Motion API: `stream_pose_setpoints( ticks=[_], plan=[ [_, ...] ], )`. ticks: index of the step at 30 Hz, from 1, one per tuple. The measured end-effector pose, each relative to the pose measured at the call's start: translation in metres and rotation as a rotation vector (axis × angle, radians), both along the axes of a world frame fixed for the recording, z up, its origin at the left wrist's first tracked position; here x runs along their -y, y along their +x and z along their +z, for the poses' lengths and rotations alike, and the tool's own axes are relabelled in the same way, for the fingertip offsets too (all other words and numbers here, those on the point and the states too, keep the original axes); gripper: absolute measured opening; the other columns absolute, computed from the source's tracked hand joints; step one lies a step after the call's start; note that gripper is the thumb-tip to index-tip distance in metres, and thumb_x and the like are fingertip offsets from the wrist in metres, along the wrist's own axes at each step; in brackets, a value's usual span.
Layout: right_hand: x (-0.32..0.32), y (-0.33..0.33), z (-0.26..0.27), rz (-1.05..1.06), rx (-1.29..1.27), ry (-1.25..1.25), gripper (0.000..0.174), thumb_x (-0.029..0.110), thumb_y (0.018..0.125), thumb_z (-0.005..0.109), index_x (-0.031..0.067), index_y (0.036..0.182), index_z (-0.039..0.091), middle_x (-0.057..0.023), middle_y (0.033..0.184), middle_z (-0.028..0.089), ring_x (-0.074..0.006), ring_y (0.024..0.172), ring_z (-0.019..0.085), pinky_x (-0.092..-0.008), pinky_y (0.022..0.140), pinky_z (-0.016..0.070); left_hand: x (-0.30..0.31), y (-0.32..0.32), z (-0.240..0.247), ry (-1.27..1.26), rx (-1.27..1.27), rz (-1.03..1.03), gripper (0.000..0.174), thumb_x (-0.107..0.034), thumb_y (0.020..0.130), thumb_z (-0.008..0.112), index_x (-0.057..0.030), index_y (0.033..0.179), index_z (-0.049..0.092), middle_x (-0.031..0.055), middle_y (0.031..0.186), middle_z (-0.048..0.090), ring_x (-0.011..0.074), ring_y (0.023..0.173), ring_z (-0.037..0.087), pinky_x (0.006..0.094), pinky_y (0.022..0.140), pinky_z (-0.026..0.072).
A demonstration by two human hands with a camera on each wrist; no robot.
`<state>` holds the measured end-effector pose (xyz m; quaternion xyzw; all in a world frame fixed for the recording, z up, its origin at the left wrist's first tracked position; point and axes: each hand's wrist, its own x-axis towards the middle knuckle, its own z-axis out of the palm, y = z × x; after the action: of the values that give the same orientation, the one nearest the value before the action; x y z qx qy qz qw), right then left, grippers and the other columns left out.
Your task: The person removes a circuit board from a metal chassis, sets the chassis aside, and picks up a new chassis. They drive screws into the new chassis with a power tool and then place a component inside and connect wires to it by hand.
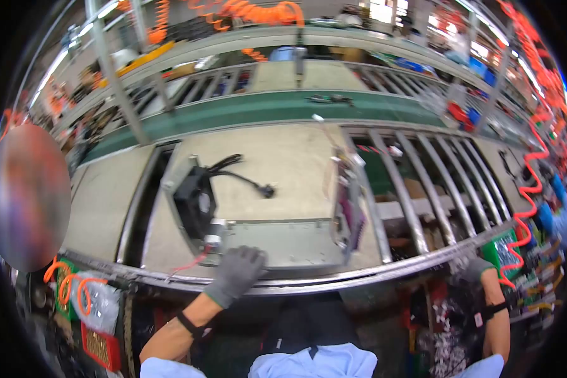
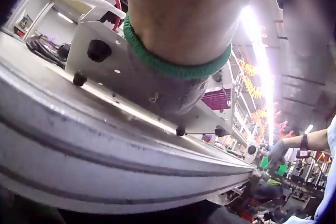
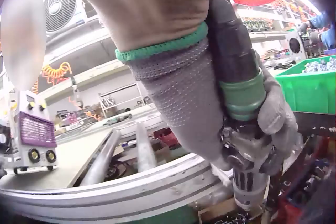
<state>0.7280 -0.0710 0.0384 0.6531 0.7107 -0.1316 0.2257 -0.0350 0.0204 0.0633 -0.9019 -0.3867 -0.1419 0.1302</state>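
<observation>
An open metal chassis [image 1: 283,238] lies on a pale board, with a black fan [image 1: 198,200] at its left side and a purple grille [image 1: 355,225] at its right. My gloved left hand [image 1: 238,275] rests on the chassis's front left edge, beside a white cylindrical part [image 1: 215,233]; its fingers lie over the base plate. In the left wrist view the glove's [image 2: 168,85] fingers are hidden behind the wrist. Off to the right, my gloved right hand [image 1: 477,269] grips an air screwdriver [image 3: 240,90], its fingers wrapped round the body. It hangs beyond the rail, over the parts bins.
Bare metal rollers [image 1: 416,189] lie right of the board. A black power cord [image 1: 249,179] trails behind the fan. A green bin [image 3: 310,85] of small parts stands near the right hand, and an orange coiled hose [image 1: 526,208] hangs there. A red bin [image 1: 101,346] sits front left.
</observation>
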Motion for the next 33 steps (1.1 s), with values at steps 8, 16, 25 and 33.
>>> stream_pose_setpoints(
  ticks=[8, 16, 25, 33],
  plan=[
    [-0.028, -0.024, 0.017, -0.456, 0.128, -0.224, 0.067, 0.057, 0.09, 0.057, 0.0077, 0.136, 0.061, -0.0244, 0.146, 0.056, -0.0408, 0.135, 0.053, -0.0451, 0.114, 0.0431, 0.014, 0.015, -0.036, -0.071, 0.11, 0.134, 0.052, -0.038, 0.083, 0.073, -0.0149, 0.129, 0.064, 0.0085, 0.119, 0.062, 0.0277, 0.105, 0.062, 0.0436, 0.082, 0.0524],
    [-0.031, -0.065, 0.016, -0.292, 0.395, 0.015, 0.05, 0.045, 0.089, 0.062, 0.0039, 0.115, 0.074, -0.0245, 0.125, 0.069, -0.0386, 0.117, 0.067, -0.0451, 0.1, 0.0541, -0.009, 0.033, -0.052, -0.107, 0.232, 0.176, 0.052, -0.042, 0.086, 0.071, -0.0163, 0.131, 0.065, 0.0105, 0.123, 0.063, 0.0292, 0.109, 0.06, 0.0444, 0.088, 0.0511],
    [-0.043, -0.447, 0.07, 0.501, -0.597, 0.585, 0.034, 0.023, 0.096, 0.071, 0.0, 0.121, 0.067, -0.0216, 0.105, 0.069, -0.0445, 0.098, 0.066, -0.0473, 0.084, 0.0541, 0.1, 0.012, -0.031, -0.02, 0.736, 0.303, 0.053, -0.034, 0.089, 0.073, -0.0052, 0.131, 0.061, 0.0185, 0.135, 0.059, 0.0354, 0.118, 0.059, 0.0474, 0.102, 0.0493],
    [-0.125, -0.524, -0.027, 0.56, -0.78, 0.723, 0.025, 0.012, 0.081, 0.072, -0.0032, 0.097, 0.061, -0.0196, 0.097, 0.057, -0.0412, 0.099, 0.055, -0.0514, 0.087, 0.0436, 0.31, -0.184, -0.031, 0.405, 0.593, 1.221, 0.027, -0.009, 0.086, 0.066, -0.005, 0.113, 0.066, 0.0168, 0.113, 0.066, 0.0385, 0.108, 0.064, 0.0472, 0.097, 0.0525]
  ],
)
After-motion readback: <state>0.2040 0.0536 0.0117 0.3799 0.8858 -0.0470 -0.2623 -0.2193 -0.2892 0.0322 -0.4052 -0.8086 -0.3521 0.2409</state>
